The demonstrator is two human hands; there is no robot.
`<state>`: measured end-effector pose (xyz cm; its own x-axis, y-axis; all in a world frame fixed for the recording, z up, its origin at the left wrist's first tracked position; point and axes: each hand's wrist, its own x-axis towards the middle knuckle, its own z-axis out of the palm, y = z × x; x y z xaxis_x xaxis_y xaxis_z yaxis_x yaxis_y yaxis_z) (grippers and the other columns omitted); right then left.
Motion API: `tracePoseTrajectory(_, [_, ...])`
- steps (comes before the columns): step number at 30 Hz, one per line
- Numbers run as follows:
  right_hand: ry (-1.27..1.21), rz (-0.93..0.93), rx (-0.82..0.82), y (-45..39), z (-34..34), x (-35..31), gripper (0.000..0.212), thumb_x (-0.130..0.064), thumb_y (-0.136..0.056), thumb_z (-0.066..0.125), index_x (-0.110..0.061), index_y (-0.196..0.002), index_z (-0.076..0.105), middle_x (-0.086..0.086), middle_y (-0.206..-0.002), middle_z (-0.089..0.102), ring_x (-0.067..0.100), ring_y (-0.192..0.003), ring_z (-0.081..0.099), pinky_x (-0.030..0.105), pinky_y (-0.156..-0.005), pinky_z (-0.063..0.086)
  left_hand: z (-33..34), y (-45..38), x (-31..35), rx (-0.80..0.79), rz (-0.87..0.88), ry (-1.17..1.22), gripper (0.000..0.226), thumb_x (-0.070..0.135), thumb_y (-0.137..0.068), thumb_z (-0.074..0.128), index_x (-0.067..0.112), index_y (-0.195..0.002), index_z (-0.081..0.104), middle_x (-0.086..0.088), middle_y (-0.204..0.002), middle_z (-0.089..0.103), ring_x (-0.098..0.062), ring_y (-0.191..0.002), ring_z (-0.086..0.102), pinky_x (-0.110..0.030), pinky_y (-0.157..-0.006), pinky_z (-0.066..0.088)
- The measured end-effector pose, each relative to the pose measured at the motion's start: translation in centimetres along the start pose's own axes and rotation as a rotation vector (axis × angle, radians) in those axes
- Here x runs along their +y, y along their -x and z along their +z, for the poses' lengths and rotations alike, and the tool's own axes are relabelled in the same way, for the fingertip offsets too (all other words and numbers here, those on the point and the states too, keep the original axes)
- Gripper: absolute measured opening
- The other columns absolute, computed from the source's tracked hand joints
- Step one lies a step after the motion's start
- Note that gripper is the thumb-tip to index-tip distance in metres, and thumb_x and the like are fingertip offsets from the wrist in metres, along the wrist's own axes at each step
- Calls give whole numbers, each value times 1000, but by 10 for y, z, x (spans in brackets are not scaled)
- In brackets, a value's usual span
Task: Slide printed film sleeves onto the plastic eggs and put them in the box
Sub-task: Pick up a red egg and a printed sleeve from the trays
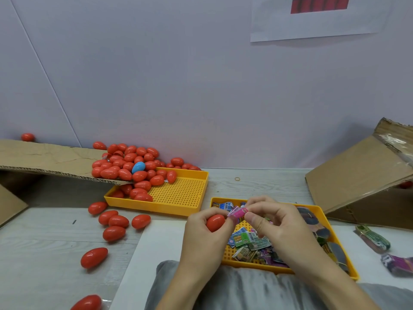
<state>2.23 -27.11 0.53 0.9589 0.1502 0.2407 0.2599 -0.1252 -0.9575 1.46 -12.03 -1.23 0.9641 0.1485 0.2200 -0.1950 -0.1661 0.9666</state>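
Take the yellow tray of paper sleeves as the middle spot. Behind it, the grey table is open, with only a little rubber band. To its left, loose red eggs block the way. To its right, a leaning cardboard box stands close by.

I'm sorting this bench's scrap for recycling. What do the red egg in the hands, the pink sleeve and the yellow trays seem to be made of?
Red egg held in the left hand: apparently hard glossy plastic, going by its sharp highlights.
Pink printed sleeve pinched by the right hand: seemingly thin flexible film, shiny, bending into a loop.
Yellow perforated tray and its twin: likely moulded plastic, semi-matte, with regular holes.
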Motion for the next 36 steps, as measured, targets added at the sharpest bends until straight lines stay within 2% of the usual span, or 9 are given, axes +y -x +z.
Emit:
tracePoseTrajectory(3, [33,10,9,1,1,0,14,-6,-87,69,-14,-79,77,-10,-87,69,-4,-68,58,11,-65,43,0,-1,2,-25,-29,-26,21,19,-81,77,25,-62,73,12,-57,61,1,-56,56,-11,-50,41])
tracePoseTrajectory(7, [58,43,107,-1,-3,5,14,-13,-88,69,-21,-78,74,-16,-58,63,-6,-55,53,10,-59,43,5,-12,10,-76,-122,-98,19,20,-82,73,10,-67,68,10,-45,46,-4,-42,40,-16,-42,33])
tracePoseTrajectory(10, [33,72,164,-3,-8,7,11,-17,-89,68,-21,-82,75,-14,-55,63,-4,-53,54,13,-56,43,13,-23,19,-103,-183,-125,25,20,-83,72,-1,-71,63,8,-46,39,-9,-42,33,-22,-42,29])
tracePoseTrajectory(13, [-1,90,258,-4,-14,9,13,-19,-90,67,-22,-80,74,-14,-62,69,-5,-57,59,11,-55,44,25,-25,21,-94,-218,-75,17,22,-82,75,11,-72,66,10,-49,46,-8,-45,40,-24,-47,36])
tracePoseTrajectory(15, [-10,106,318,-5,-18,12,12,-20,-90,68,-21,-80,75,-13,-67,71,-4,-60,60,18,-60,46,32,-22,16,-91,-225,8,16,25,-81,77,15,-79,65,6,-61,53,-10,-52,46,-29,-54,41])
tracePoseTrajectory(20, [6,122,347,-7,-25,19,12,-23,-91,68,-20,-85,77,-11,-70,73,-3,-60,62,18,-56,45,33,-18,1,-199,-208,88,28,37,-80,73,20,-96,57,4,-66,50,-9,-52,47,-27,-54,42])
tracePoseTrajectory(25, [4,115,332,-7,-26,23,13,-20,-92,67,-19,-83,75,-8,-70,73,-1,-60,64,16,-53,47,35,-16,-8,-229,-203,170,13,16,-95,56,21,-105,49,1,-61,52,-11,-52,47,-23,-50,43])
tracePoseTrajectory(30, [19,46,310,-7,-26,24,11,-19,-91,67,-21,-83,74,-13,-66,70,-5,-54,58,8,-50,41,38,-16,-11,-237,-130,257,8,17,-97,61,12,-102,61,-1,-67,61,-17,-54,54,-36,-57,49])
tracePoseTrajectory(36, [66,-25,275,-8,-25,28,12,-21,-92,66,-25,-84,73,-19,-65,67,-6,-57,58,8,-50,42,38,-18,-13,-239,-58,268,13,8,-92,66,12,-104,69,-6,-81,66,-15,-57,59,-33,-60,53])
